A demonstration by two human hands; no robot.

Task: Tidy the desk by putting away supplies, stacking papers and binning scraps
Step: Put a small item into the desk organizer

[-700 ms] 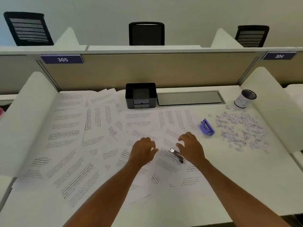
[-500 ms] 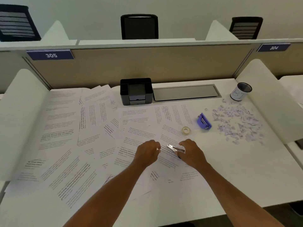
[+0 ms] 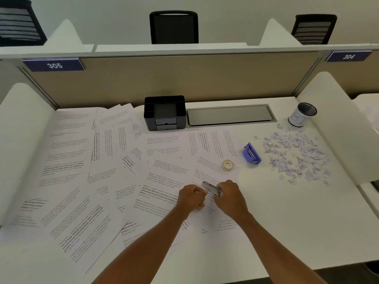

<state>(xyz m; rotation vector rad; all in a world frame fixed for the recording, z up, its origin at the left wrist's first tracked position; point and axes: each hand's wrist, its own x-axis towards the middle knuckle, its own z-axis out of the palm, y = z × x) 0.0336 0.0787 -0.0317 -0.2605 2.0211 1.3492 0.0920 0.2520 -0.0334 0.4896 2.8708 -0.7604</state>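
Two bare forearms coming in over the near edge of the counter [image 3: 287,232], uncovered from elbow to wrist, bare left hand [image 3: 191,198], bare right hand [image 3: 230,197], knuckles visible

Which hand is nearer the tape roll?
Right. The right hand, gripping a silver stapler, is just on the near side of the tape roll; the left hand is further left.

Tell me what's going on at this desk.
A person is tidying a white desk. Their right hand grips a small silver metal tool above the scattered printed paper sheets; the left hand is curled beside its tip, whether touching it I cannot tell. A roll of clear tape, a blue plastic punch-like tool and a heap of torn paper scraps lie unsorted on the right, and the black plastic desk organiser stands at the back.
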